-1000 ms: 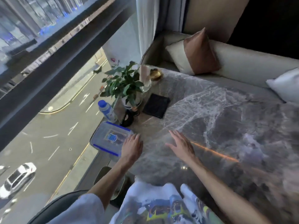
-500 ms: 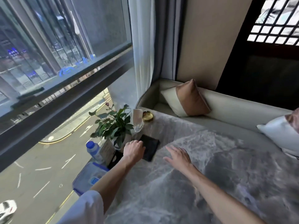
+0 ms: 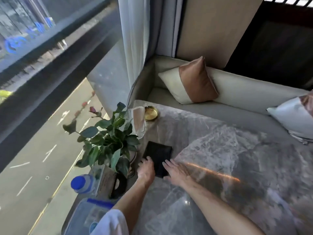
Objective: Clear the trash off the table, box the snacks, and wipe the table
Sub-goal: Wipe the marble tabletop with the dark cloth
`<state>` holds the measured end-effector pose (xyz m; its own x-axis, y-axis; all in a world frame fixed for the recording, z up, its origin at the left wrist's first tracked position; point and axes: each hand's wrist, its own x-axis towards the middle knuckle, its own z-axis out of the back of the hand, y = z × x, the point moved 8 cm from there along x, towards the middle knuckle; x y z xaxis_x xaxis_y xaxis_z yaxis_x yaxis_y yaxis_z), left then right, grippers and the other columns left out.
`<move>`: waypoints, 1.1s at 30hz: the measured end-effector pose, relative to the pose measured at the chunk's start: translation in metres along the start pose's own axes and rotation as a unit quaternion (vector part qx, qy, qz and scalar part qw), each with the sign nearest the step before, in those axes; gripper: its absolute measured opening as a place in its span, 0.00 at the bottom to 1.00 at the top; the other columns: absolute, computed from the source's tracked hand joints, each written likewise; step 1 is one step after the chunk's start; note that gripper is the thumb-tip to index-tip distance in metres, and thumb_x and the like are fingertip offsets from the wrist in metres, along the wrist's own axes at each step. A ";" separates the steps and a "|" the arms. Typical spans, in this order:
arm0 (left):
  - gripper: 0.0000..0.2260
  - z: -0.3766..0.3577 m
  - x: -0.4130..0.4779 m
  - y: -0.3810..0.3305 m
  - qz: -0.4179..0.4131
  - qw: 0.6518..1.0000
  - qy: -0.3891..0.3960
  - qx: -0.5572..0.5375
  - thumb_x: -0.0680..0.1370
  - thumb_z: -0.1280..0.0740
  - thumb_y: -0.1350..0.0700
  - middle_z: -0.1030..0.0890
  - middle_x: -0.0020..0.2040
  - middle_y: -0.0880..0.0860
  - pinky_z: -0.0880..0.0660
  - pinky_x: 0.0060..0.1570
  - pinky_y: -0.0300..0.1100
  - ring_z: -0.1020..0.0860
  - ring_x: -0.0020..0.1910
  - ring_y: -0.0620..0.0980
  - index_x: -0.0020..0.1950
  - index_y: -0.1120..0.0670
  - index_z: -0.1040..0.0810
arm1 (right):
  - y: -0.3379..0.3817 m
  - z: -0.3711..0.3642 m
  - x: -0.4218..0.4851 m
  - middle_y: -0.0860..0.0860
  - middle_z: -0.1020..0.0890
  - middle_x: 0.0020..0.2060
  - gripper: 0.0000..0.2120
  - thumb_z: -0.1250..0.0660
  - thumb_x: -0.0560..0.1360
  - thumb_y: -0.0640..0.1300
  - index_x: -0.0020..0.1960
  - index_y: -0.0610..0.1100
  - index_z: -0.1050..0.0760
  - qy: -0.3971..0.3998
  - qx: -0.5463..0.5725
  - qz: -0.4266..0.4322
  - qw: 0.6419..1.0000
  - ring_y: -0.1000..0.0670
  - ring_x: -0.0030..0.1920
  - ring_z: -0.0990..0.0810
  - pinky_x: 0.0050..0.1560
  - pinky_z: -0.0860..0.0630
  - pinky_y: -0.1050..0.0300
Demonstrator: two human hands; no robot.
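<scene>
A black folded cloth (image 3: 158,155) lies flat on the grey marble table (image 3: 228,158) near its left edge. My left hand (image 3: 146,170) rests on the cloth's near left corner with fingers curled down on it. My right hand (image 3: 176,172) lies flat with fingers spread at the cloth's near right corner. A clear plastic box with a blue-edged lid (image 3: 88,216) sits at the table's near left corner, partly hidden by my white sleeve. Whether either hand grips the cloth is unclear.
A potted green plant (image 3: 108,141) stands at the left edge, with a blue-capped water bottle (image 3: 83,184), a black object (image 3: 121,185), a clear glass (image 3: 139,122) and a gold dish (image 3: 150,113) along it. A sofa with cushions (image 3: 193,82) runs behind the table. A window is on the left.
Both hands moved forward from beside the plastic box to the black cloth. The view lifted toward the sofa, then dropped slightly.
</scene>
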<state>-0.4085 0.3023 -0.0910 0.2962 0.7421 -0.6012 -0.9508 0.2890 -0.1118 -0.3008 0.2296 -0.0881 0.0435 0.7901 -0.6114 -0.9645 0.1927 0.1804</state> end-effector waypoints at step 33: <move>0.20 -0.089 -0.314 -0.384 -0.434 0.828 -0.217 0.282 0.53 0.21 0.55 0.22 0.39 0.49 0.25 0.35 0.38 0.23 0.36 0.47 0.44 0.51 0.18 | -0.249 -0.091 -0.305 0.45 0.16 0.43 0.23 0.31 0.70 0.60 0.53 0.41 0.21 -0.180 0.963 -0.021 0.202 0.45 0.48 0.18 0.59 0.26 0.51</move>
<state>-0.1445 -0.0952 0.0706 0.9664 0.2194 -0.1341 -0.2057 0.9725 0.1089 -0.0978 -0.1128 -0.0168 0.3911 0.6890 -0.6102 0.9119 -0.2007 0.3579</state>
